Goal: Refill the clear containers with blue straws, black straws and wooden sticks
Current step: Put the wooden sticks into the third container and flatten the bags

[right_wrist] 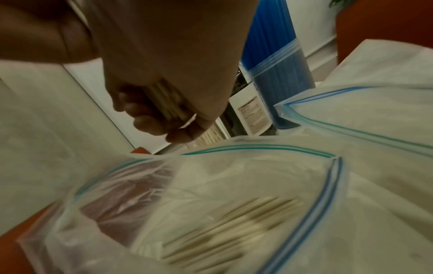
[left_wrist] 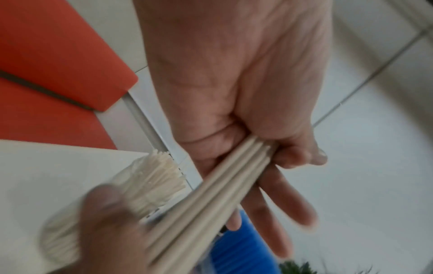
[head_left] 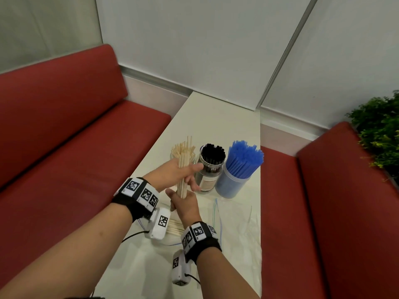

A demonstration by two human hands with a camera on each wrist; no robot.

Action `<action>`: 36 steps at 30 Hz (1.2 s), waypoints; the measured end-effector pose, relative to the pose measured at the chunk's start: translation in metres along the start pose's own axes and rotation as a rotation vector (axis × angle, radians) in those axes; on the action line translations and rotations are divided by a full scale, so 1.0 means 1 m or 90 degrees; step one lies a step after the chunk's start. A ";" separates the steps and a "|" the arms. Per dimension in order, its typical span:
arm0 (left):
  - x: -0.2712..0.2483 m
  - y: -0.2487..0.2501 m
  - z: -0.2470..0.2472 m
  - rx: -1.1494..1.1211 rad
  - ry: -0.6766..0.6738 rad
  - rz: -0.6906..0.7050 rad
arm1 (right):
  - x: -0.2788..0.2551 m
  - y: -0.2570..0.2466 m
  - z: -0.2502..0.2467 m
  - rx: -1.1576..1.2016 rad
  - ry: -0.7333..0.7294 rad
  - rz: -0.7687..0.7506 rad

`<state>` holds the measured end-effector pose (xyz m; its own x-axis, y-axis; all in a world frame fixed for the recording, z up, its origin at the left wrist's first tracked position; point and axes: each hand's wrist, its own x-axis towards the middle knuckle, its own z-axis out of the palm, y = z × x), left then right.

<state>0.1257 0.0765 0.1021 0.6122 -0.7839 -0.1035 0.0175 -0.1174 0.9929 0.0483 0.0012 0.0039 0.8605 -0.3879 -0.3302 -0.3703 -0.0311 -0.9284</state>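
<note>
Now both hands (head_left: pixel 183 186) grip sticks (head_left: pixel 183 169) (upright) — table edge (head_left: pixel 151 156) near.

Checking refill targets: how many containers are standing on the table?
3, in a row: the wooden-stick container leftmost, partly hidden behind the hands; the black-straw jar in the middle; the blue-straw container rightmost.

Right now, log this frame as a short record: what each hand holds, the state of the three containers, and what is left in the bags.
left hand: grips upper part of the stick bundle
right hand: grips bundle's lower end
stick container: partly hidden behind the hands, sticks standing in it
black straw jar: full
blue straw container: full
zip bag: open, some sticks inside
table: white
</note>
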 end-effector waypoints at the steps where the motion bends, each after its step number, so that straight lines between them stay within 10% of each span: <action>1: 0.000 0.006 0.000 -0.028 0.030 0.025 | -0.002 0.003 -0.002 0.023 -0.003 0.002; 13: -0.008 -0.005 -0.004 0.061 0.064 -0.013 | -0.009 -0.027 -0.004 0.303 -0.095 -0.008; 23: -0.011 0.018 -0.046 0.182 -0.041 -0.240 | -0.006 -0.002 -0.003 -0.041 -0.107 0.031; 29: -0.007 0.020 -0.051 0.221 -0.004 -0.241 | -0.005 0.001 0.001 -0.007 -0.139 0.047; 36: 0.007 0.043 -0.075 0.161 0.132 -0.143 | -0.015 0.042 0.011 -0.501 -0.233 0.012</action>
<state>0.1902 0.1117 0.1481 0.7628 -0.5843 -0.2770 -0.0102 -0.4392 0.8983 0.0240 0.0152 -0.0318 0.8603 -0.0782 -0.5038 -0.4037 -0.7080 -0.5794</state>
